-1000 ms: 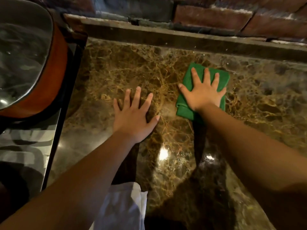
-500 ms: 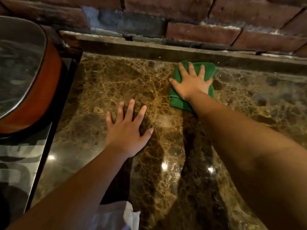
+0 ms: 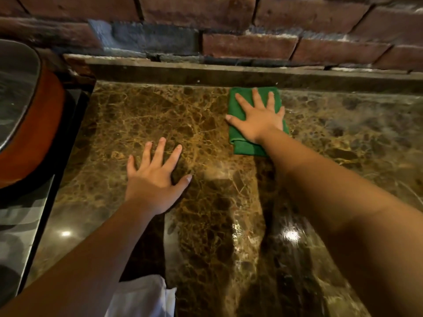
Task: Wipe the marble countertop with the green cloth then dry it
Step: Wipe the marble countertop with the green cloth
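Observation:
A folded green cloth (image 3: 240, 145) lies flat on the brown marble countertop (image 3: 142, 115), its far edge against the low marble upstand at the back. My right hand (image 3: 257, 117) presses down on the cloth with fingers spread. My left hand (image 3: 155, 179) rests flat on the bare marble to the left and nearer to me, fingers apart, holding nothing.
A brick wall (image 3: 229, 26) rises behind the upstand (image 3: 183, 74). At the left stands an orange-brown pot with a glass lid (image 3: 20, 115) on a dark glossy surface (image 3: 18, 225). A white cloth (image 3: 142, 298) lies at the near edge under my left forearm.
My right hand has pushed the green cloth away from me, up to the back upstand. My left hand has stayed flat in about the same spot.

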